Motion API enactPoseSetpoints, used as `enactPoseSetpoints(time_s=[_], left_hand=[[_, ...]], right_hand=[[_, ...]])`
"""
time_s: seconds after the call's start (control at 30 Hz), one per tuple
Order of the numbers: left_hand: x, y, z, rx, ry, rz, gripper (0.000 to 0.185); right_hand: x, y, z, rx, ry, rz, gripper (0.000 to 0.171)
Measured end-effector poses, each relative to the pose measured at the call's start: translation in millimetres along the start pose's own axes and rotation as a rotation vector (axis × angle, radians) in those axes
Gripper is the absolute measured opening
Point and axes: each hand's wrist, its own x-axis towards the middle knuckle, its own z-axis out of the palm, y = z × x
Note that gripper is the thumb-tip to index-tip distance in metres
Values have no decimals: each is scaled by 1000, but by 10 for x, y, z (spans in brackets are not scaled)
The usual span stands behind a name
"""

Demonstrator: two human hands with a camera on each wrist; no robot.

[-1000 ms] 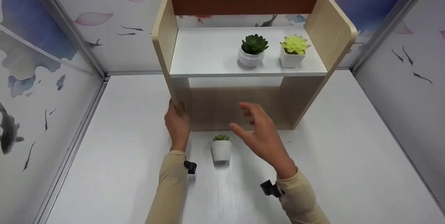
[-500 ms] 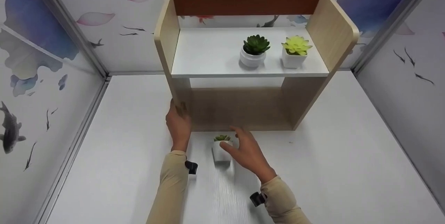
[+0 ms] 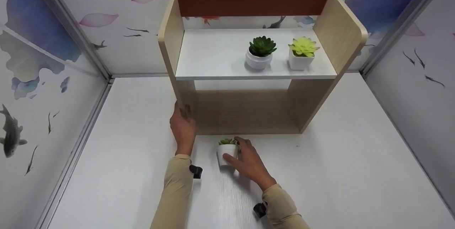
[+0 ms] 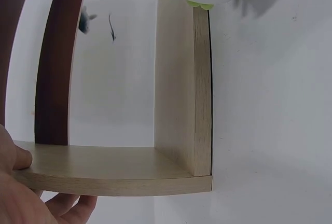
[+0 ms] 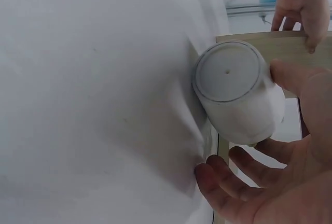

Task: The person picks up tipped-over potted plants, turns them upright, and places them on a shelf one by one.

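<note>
White surface carrying a wooden shelf, two plants already up top, third pot below its front edge, gripped by right hand; left hand clasping the frame.

Matt wood-grain shelf unit; smooth white pot; glossy table

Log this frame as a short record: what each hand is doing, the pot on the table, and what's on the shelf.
left hand: grips the front edge of the shelf unit's left side panel
right hand: wraps around the small pot, thumb on its near side
small pot: white, green succulent, upright on the table, just in front of the unit
shelf contents: dark green plant in a round pot, lime plant in a square pot, side by side toward the right
</note>
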Motion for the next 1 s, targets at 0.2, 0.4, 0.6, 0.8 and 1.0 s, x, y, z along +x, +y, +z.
enactPoseSetpoints(time_s=[0.2,0.4,0.6,0.8,1.0], left_hand=[[-3,-3,1,-8,2,14,44],[-17,8,-2,-8,-5,10,45],[-13,13,1,-5,-1,18,43],[-16,5,6,-2,2,41,42],[-22,9,2,5,10,41,42]], right_hand=[[5,-10,36,15,-9,22,78],[21,16,59,52,-24,29,71],[21,36,41,124,-46,32,65],[-6,39,19,166,-34,69,66],[-83,46,5,166,-14,36,66]])
